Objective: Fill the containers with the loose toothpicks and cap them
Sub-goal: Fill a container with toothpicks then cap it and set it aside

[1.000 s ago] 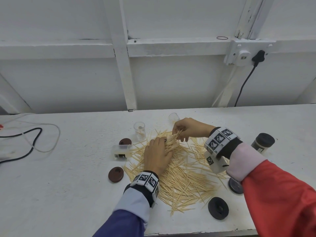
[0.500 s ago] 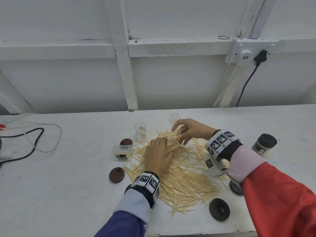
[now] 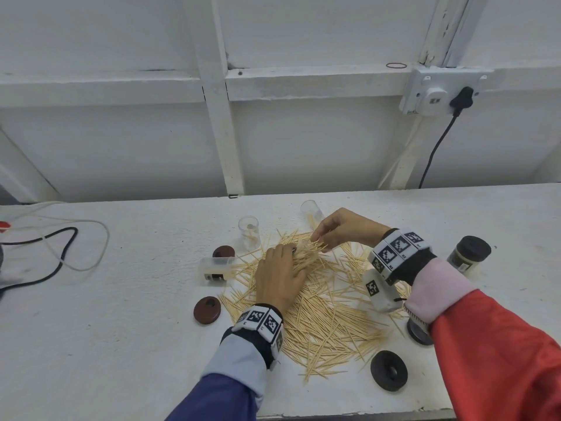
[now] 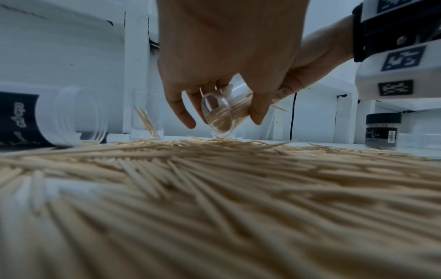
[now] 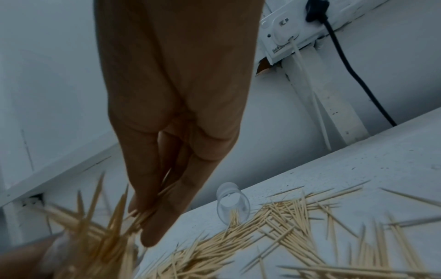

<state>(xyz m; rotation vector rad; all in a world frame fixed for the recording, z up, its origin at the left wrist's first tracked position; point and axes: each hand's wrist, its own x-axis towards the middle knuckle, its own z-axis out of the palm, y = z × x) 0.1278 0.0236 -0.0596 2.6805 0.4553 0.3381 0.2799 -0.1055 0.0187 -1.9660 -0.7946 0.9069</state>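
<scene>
Gripped in our left hand: one clear container, tilted over the toothpick pile, part filled. Our right hand pinches a toothpick bundle at its mouth. Step, we judge: filling; next, feed the bundle in straight. Count: five containers, one capped, one lying; four loose lids, though two we can only partly see

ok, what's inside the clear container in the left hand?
Toothpicks: a packed bundle shows through the clear container, tilted in the left hand. Fingers cover part of its wall, so how full it is cannot be told.
</scene>
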